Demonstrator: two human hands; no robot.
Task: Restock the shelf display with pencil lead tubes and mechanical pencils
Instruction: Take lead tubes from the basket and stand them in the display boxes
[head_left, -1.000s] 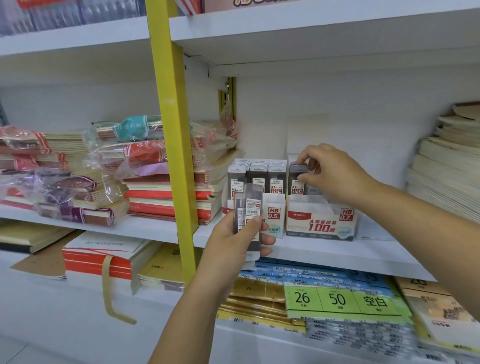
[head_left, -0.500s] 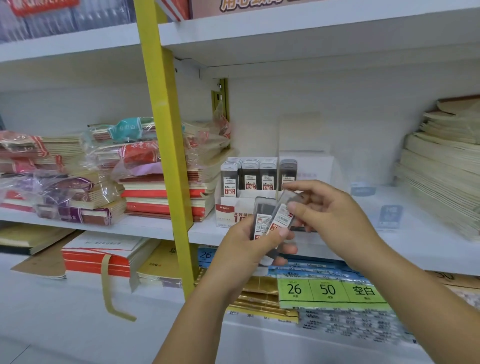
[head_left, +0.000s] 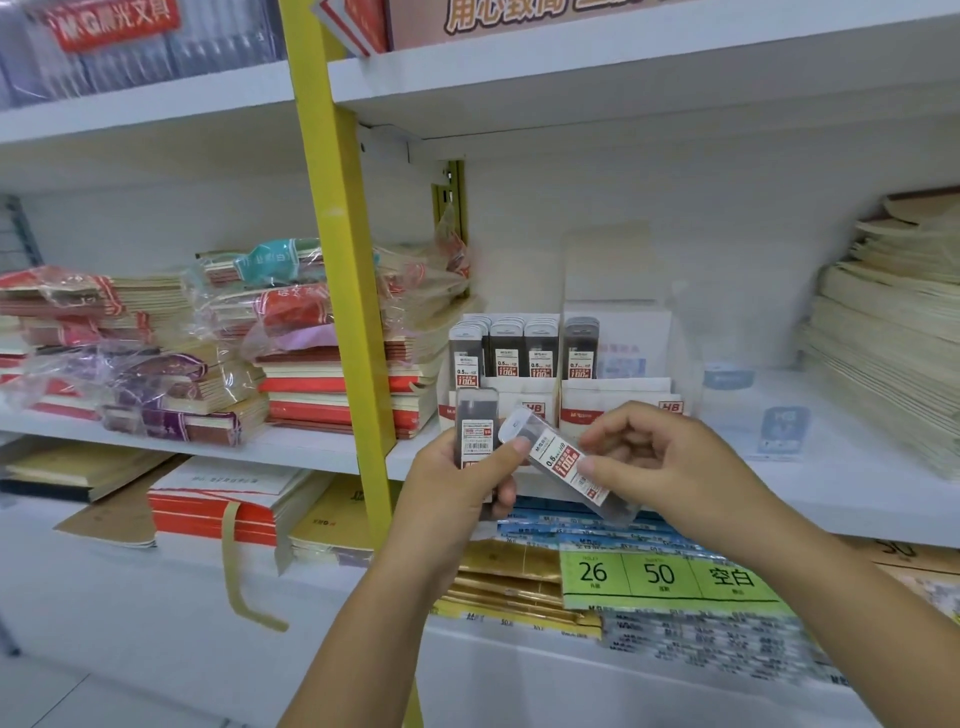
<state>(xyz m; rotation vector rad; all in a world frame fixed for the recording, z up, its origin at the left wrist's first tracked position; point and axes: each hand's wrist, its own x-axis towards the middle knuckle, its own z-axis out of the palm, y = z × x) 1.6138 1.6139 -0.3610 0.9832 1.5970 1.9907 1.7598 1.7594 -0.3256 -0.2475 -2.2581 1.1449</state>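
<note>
2 lead tubes at least were in the person's hands at the centre of the frame, just in front of the shelf (head_left: 857, 483) edge. The left hand (head_left: 457, 499) gripped an upright tube (head_left: 475, 441), fingers curled round it. The right hand (head_left: 654, 462) pinched a tilted tube (head_left: 566, 462) between thumb and fingers, its capped end touching the left thumb.

It looked to me like 1 tube was being drawn off the held stock for placing. The next move would call for checking its grade. The left box (head_left: 530, 395), just above the hands, was packed with a row of tubes (head_left: 506, 345), while the right box (head_left: 618, 400) held a lone tube (head_left: 581, 348) with room beside it. The tube would then need standing upright, label outward.

I could not tell how many tubes lay stacked behind the upright one, since the palm hid their lower ends. Both hands covered much of the box fronts. The tilted label was hard to read. No mechanical pencils were visible, and the goods at lower right were blurred.
</note>
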